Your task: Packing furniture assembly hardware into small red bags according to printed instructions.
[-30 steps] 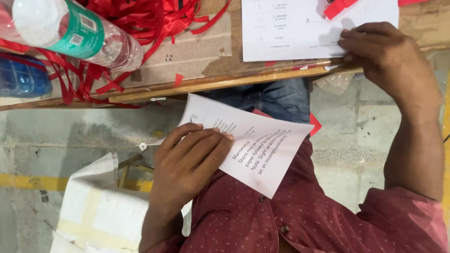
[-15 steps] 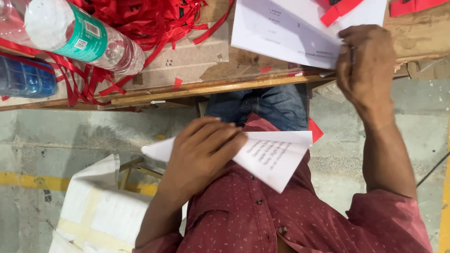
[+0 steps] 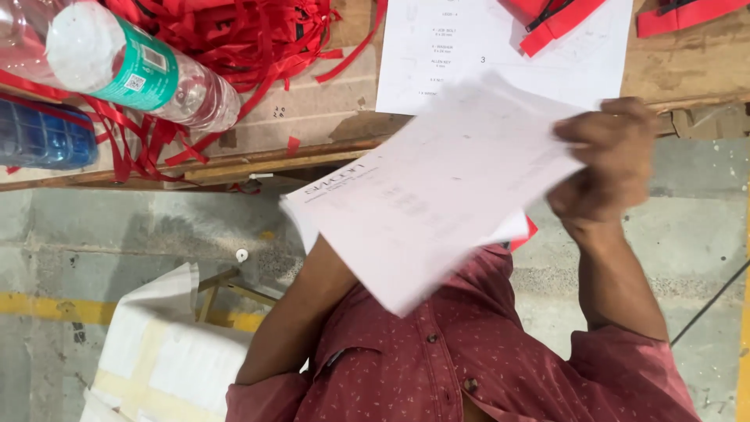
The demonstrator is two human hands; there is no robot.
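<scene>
My right hand (image 3: pixel 609 164) pinches the right edge of a white printed sheet (image 3: pixel 437 195) and holds it, blurred, over my lap, just below the wooden table edge (image 3: pixel 234 166). A second white sheet (image 3: pixel 512 228) peeks out from beneath it. My left forearm (image 3: pixel 305 312) runs up under the sheets, and the left hand itself is hidden behind them. Another printed sheet (image 3: pixel 469 55) lies flat on the table above.
A clear plastic bottle with a green label (image 3: pixel 141 74) and a blue bottle (image 3: pixel 43 137) lie on the table's left among tangled red straps (image 3: pixel 250 39). Red strap pieces (image 3: pixel 558 19) rest on the flat sheet. A white sack (image 3: pixel 164 352) stands on the concrete floor at lower left.
My right hand lifted a sheet off the table and brought it down over my lap, covering my left hand and the sheet it held.
</scene>
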